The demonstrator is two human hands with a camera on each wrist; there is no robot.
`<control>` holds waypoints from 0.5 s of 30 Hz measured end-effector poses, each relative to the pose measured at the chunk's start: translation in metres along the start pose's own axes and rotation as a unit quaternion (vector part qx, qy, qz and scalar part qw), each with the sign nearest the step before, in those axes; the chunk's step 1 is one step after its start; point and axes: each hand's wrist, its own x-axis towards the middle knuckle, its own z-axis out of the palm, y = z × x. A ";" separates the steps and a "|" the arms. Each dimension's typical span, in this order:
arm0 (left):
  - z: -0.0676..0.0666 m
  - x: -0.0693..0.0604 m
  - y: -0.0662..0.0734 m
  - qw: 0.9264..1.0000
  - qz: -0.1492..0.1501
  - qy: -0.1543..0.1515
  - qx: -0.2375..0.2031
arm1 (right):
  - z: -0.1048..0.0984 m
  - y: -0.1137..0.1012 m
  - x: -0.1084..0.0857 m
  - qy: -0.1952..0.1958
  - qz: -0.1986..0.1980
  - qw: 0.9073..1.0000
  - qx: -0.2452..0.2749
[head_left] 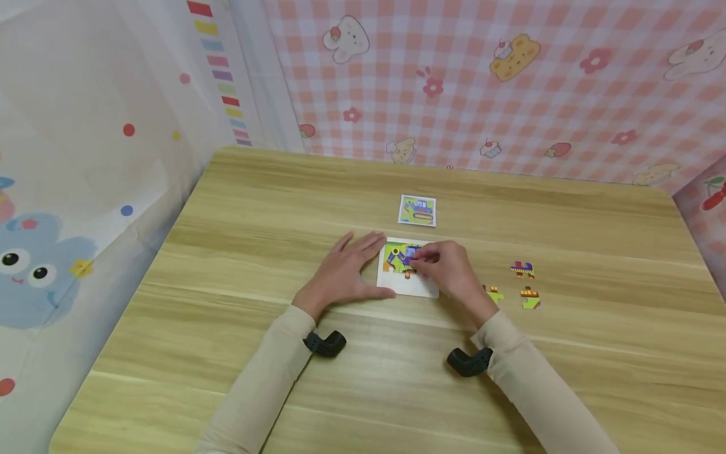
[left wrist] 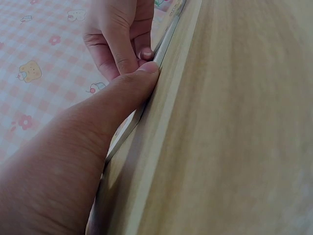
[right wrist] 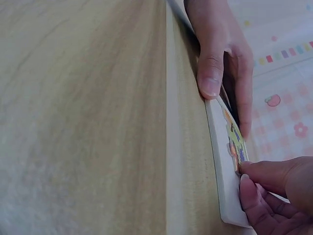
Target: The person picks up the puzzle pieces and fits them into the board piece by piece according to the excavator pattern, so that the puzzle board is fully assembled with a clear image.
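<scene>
A white puzzle tray point(head_left: 399, 285) lies on the wooden table, its upper part filled with colourful pieces that show a digger on green. My left hand point(head_left: 347, 268) rests at the tray's left side, fingers stretched along the upper corner and thumb point(right wrist: 211, 85) touching the lower corner. Over the tray's right half, my right hand point(head_left: 448, 268) pinches a puzzle piece between thumb and index finger, down at the picture. Most of that piece is hidden by the fingers, also in the right wrist view.
Right of the right hand lie loose puzzle pieces: a purple and red one point(head_left: 522, 269), a green and orange one point(head_left: 530, 299) and another green one point(head_left: 495, 294) partly behind the wrist. Behind the tray lies a small digger picture card point(head_left: 417, 210). Patterned cloth point(head_left: 454, 94) hangs behind the table.
</scene>
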 end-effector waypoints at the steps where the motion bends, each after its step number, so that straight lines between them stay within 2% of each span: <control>1: 0.000 0.000 0.000 1.000 0.001 0.000 0.000 | 0.000 0.000 0.000 0.002 -0.002 1.000 -0.002; 7: -0.002 0.000 0.001 1.000 0.002 0.002 -0.001 | 0.003 0.003 0.001 0.008 -0.025 1.000 -0.012; 15: -0.002 0.000 0.000 1.000 0.000 -0.003 0.003 | 0.002 0.004 -0.003 -0.004 -0.092 0.994 -0.055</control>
